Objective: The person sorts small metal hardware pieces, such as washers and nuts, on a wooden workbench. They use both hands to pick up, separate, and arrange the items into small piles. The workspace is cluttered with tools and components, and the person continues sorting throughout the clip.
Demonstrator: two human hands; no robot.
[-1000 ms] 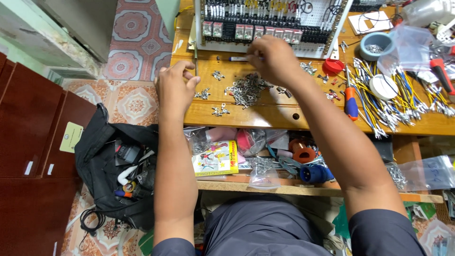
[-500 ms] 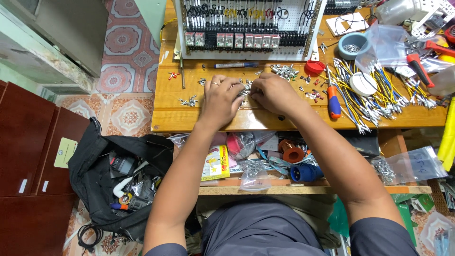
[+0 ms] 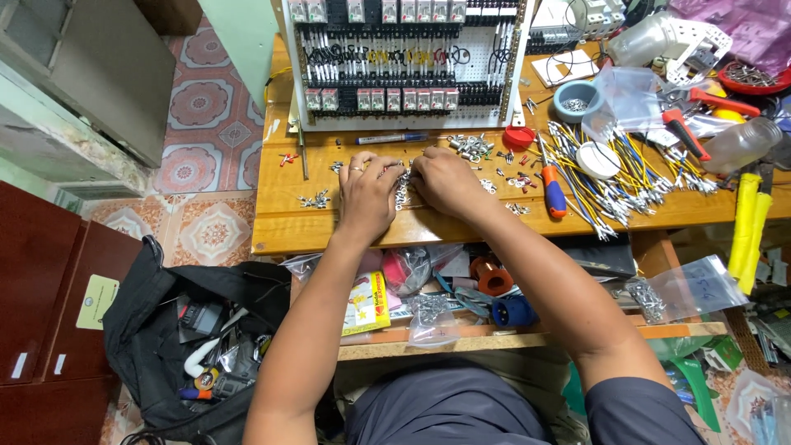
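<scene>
- A smooth, shiny wooden table [image 3: 288, 227] is seen across the middle of the frame.
- A small pile of tiny silver metal bits [image 3: 403, 186] is found in the middle of the table, between the two hands.
- The left hand [image 3: 368, 194] is laid palm down just left of the pile, with its fingers curled onto the bits. A ring is worn on one finger.
- The right hand [image 3: 445, 180] is laid just right of the pile, with fingers bent and touching the bits too.
- The two hands are held close together, almost touching. Whether a bit is pinched in either hand cannot be told.
- A white board with rows of little boxes and wires [image 3: 408, 62] is stood at the top middle.
- A screwdriver with a red and blue handle [image 3: 553, 189] is laid to the right of the hands.
- A bunch of yellow and blue wires [image 3: 634, 177] is spread at the right.
- A soft black bag [image 3: 185, 338] is seen open at the lower left.
</scene>
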